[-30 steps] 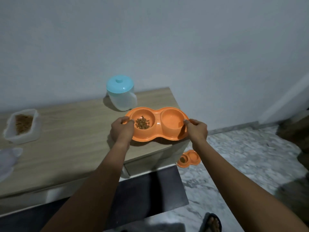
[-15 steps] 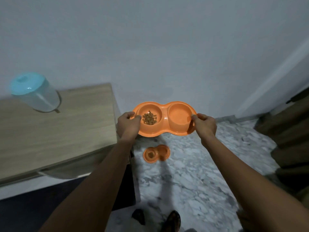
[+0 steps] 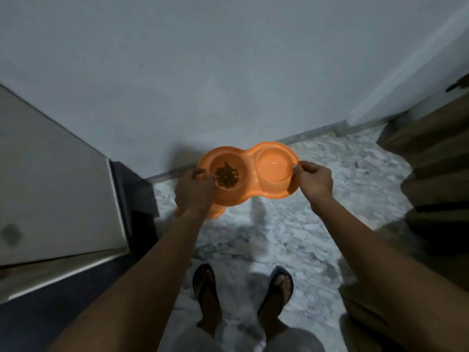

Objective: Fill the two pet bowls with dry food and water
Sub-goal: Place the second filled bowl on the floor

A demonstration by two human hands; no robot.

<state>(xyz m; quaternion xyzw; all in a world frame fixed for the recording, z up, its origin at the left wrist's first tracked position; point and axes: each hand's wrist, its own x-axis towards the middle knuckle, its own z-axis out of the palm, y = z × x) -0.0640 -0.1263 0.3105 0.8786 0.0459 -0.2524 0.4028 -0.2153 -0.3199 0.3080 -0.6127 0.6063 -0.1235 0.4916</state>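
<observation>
The orange double bowl (image 3: 247, 174) hangs in the air over the marble floor (image 3: 291, 237), close to the far wall, carried level between both hands. The left hand (image 3: 194, 193) has its fingers closed on the left rim beside the well of dry food (image 3: 226, 177); the right hand (image 3: 314, 180) pinches the right rim, thumb on top, beside the well that looks to hold water (image 3: 274, 165). A second orange bowl (image 3: 218, 212) peeks out below, on the floor, mostly hidden by the left wrist.

The dish looks like thin moulded plastic: light and stiff, but smooth, so likely slippery if wet. Its contents are the real load. Water will slosh at any tilt and kibble will roll, so the two end rims seem the best hold, keeping it flat. The bench (image 3: 50, 186) stands at the left.
</observation>
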